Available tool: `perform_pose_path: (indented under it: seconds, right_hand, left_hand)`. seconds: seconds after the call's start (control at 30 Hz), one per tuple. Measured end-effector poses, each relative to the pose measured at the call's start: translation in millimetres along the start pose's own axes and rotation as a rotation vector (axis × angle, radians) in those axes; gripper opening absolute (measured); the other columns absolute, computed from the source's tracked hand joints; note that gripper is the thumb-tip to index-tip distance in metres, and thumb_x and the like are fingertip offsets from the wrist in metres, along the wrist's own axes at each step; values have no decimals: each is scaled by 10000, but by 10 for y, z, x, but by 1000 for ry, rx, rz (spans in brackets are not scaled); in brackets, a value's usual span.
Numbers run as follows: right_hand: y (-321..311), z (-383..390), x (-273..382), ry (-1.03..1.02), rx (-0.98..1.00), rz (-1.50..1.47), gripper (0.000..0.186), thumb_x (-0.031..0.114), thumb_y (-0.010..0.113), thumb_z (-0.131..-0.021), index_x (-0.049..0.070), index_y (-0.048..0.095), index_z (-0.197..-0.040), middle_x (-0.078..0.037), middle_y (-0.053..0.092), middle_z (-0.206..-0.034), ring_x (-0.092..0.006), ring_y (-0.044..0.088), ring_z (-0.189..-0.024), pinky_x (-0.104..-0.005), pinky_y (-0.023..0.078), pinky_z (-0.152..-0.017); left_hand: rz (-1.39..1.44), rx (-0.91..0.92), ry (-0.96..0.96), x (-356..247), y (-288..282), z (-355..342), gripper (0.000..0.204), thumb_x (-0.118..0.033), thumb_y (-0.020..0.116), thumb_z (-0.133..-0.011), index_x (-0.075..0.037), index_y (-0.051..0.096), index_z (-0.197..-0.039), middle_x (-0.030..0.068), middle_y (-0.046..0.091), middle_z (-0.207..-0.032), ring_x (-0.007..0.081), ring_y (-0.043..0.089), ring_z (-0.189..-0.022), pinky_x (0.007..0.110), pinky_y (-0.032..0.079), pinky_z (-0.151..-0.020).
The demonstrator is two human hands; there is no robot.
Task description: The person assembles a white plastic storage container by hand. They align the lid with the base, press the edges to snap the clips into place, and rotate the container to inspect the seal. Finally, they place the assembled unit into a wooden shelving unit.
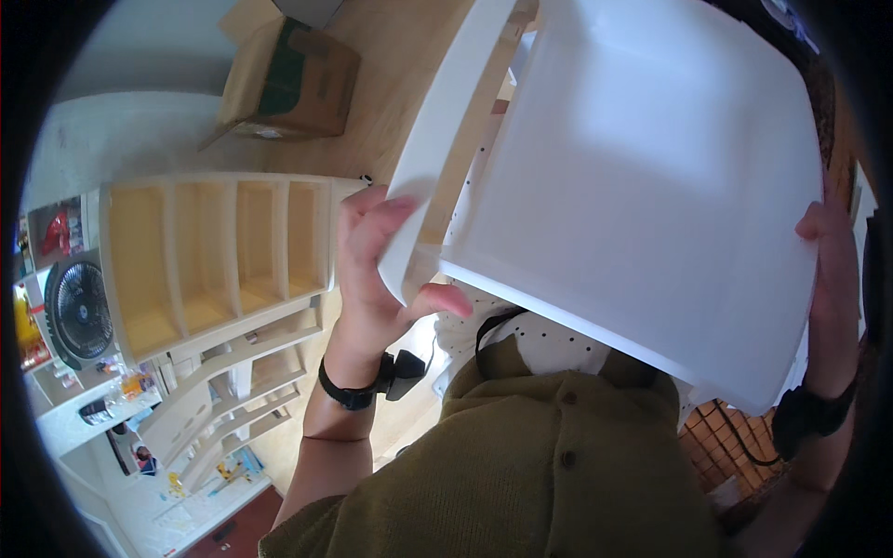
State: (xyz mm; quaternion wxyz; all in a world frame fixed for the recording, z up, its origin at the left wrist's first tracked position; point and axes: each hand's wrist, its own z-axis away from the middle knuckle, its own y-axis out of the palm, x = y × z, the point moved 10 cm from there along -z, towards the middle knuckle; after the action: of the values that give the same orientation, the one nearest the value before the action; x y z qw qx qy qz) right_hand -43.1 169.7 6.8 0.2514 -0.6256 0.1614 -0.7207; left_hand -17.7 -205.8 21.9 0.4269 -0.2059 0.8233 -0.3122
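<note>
A large white plastic drawer tray [642,195] is held tilted in front of my body. Along its left side runs a long pale panel [445,116], with a narrow gap between much of it and the tray. My left hand [377,246] is closed around the near end of this panel, its thumb reaching toward the tray's near left corner. On the far right my right hand [826,246] grips the tray's right edge, thumb over the rim and the other fingers mostly hidden. Black straps circle both wrists.
A cardboard box [302,79] sits on the floor at the upper left. Left of me are a pale wooden shelf unit [200,256], a black fan [80,309] and curved pale furniture parts [228,391]. Brown-gridded fabric [721,446] lies at lower right.
</note>
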Motion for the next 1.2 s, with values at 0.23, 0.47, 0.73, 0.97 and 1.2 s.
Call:
perform_pose_path:
  seconds: [0.23, 0.47, 0.73, 0.97, 1.2]
  right_hand:
    - [-55, 25, -9, -39, -7, 21, 486, 216, 471, -788, 69, 368, -1240, -173, 458, -1233, -281, 492, -1103, -390, 430, -938]
    - [-31, 0, -8, -44, 5, 11, 499, 181, 469, -772, 66, 369, -1247, -180, 459, -1235, -290, 487, -1116, -396, 430, -948]
    - [-6, -22, -94, -17, 35, -90, 516, 140, 468, -754, 63, 371, -1255, -189, 460, -1239, -301, 481, -1131, -403, 430, -960]
    - [215, -158, -491, 328, -115, -1010, 625, 63, 464, -684, 43, 372, -1302, -200, 463, -1239, -318, 484, -1134, -410, 434, -970]
    - [277, -241, -152, 165, -282, -1075, 804, 27, 457, -557, -15, 343, -1351, -179, 511, -1132, -317, 539, -1064, -421, 465, -958]
  left_hand:
    - [49, -19, -3, 101, 52, 46, 964, -567, 801, -527, -68, 396, -1246, 160, 454, -1151, 280, 504, -1037, 397, 450, -853]
    - [-42, 4, 60, 66, 90, 96, 976, -592, 798, -539, -71, 393, -1258, 153, 475, -1128, 279, 509, -1023, 389, 447, -829]
    - [205, -198, -204, 299, 194, 333, 998, -522, 818, -627, -45, 323, -1350, 142, 452, -1234, 263, 478, -1123, 386, 403, -926]
    - [1012, -268, -400, 513, 239, 228, 785, -520, 581, -852, -25, 295, -1390, 113, 421, -1333, 220, 407, -1250, 361, 320, -1044]
    - [1393, -255, -706, 888, 72, -42, 426, -334, 511, -951, -44, 499, -1264, 82, 565, -1216, 174, 535, -1104, 317, 444, -928]
